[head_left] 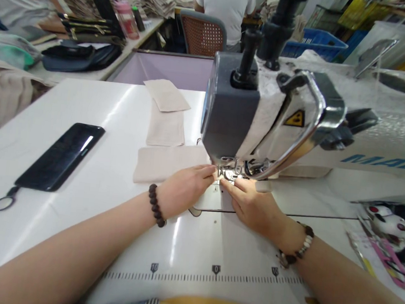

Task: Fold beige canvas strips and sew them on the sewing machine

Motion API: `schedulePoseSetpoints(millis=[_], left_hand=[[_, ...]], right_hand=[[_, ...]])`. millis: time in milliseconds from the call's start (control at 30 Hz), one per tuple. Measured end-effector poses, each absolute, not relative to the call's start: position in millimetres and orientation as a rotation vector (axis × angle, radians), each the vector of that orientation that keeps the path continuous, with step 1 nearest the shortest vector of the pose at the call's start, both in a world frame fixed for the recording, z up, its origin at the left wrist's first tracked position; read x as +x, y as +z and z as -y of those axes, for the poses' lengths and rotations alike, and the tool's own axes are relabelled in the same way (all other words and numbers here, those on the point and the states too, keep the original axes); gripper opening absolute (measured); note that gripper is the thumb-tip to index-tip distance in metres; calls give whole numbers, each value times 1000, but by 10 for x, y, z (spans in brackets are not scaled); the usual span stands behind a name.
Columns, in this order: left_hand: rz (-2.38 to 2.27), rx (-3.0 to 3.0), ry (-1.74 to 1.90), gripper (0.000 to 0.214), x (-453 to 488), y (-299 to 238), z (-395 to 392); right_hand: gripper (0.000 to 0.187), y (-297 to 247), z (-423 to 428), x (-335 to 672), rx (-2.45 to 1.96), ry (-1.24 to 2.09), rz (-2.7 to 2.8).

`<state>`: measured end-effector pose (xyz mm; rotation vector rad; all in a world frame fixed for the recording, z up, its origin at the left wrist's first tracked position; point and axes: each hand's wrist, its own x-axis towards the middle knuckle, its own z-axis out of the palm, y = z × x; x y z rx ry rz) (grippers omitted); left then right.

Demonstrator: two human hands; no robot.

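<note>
My left hand (187, 189) lies left of the needle, its fingers together and closed on a beige fabric piece (167, 164) that stretches out to the left. Just right of the needle is my right hand (256, 206), index finger pointing at the presser foot (226, 172). Its fingertips pinch down on the fabric edge there; how much cloth they hold is hidden. Over both hands stands the head of the sewing machine (230, 109). More beige cloth (306, 171) shows beneath the machine arm.
Two beige fabric pieces (166, 127) overlap behind my left hand. A black phone (62, 157) with a ring strap lies on the left. Scissors with pink handles (392, 266) lie at the right. Behind the table are a chair (204, 33) and a seated person (225, 11).
</note>
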<state>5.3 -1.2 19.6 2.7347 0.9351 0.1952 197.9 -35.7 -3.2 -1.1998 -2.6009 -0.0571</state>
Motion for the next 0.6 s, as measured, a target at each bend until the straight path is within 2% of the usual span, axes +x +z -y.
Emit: schedulePoseSetpoints(millis=[433, 600], left_hand=[[-985, 2819, 88, 24, 60, 211, -21], [-1404, 2842, -120, 29, 49, 188, 67]], right_hand=[[37, -33, 361, 1967, -1195, -44, 2603], [36, -33, 375, 1971, -1216, -66, 2573]])
